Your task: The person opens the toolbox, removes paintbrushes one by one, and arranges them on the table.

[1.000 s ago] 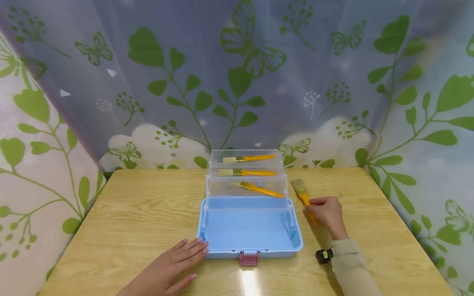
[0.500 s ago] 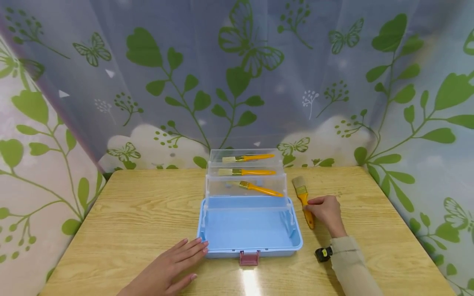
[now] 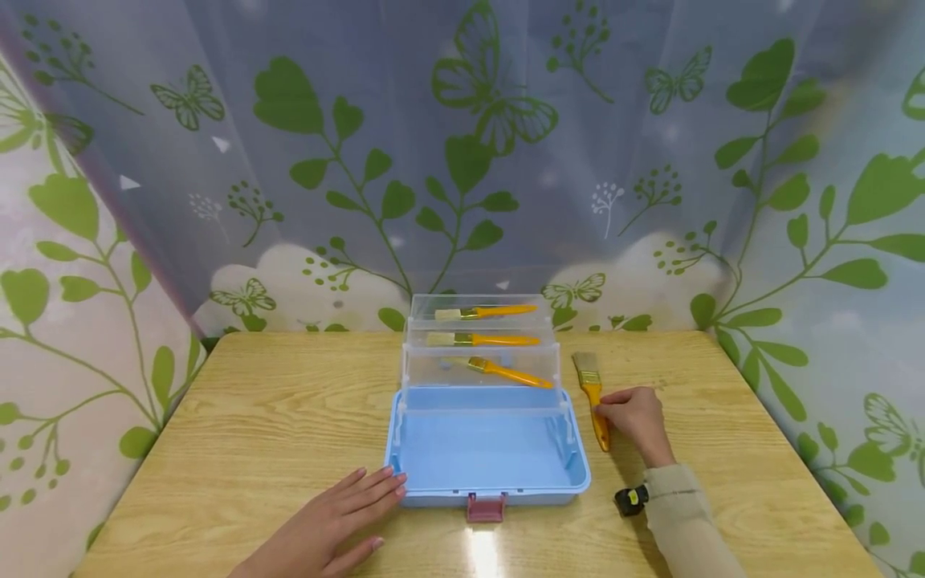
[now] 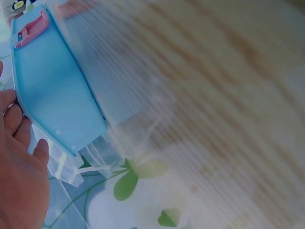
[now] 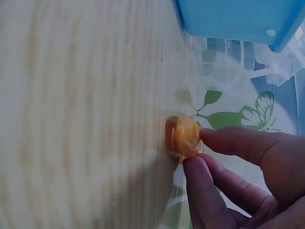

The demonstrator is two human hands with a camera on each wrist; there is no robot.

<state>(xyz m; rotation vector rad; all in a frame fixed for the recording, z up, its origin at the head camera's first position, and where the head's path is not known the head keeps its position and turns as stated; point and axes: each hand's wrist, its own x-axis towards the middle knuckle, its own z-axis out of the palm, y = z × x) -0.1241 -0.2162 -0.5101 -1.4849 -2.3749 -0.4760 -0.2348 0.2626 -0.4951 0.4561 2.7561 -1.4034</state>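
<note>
Basically, head view: open blue box (image 3: 484, 449) on wood bench (image 3: 289, 401); clear trays (image 3: 435, 372) at back w/ 3 brushes (image 3: 506, 340). R hand (image 3: 639, 419): grip pinched on paintbrush (image 3: 591, 393), at bench lvl just R of box. L hand (image 3: 336, 518): thumb apart, fingers straight, touching box's L front corner. L wrist view: L fingers at box; pink latch (image 4: 34, 30) visible. R wrist view: fingertips clamped on orange handle (image 5: 187, 136).

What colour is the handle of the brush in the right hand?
The handle is orange; it shows best in the head view.
</note>
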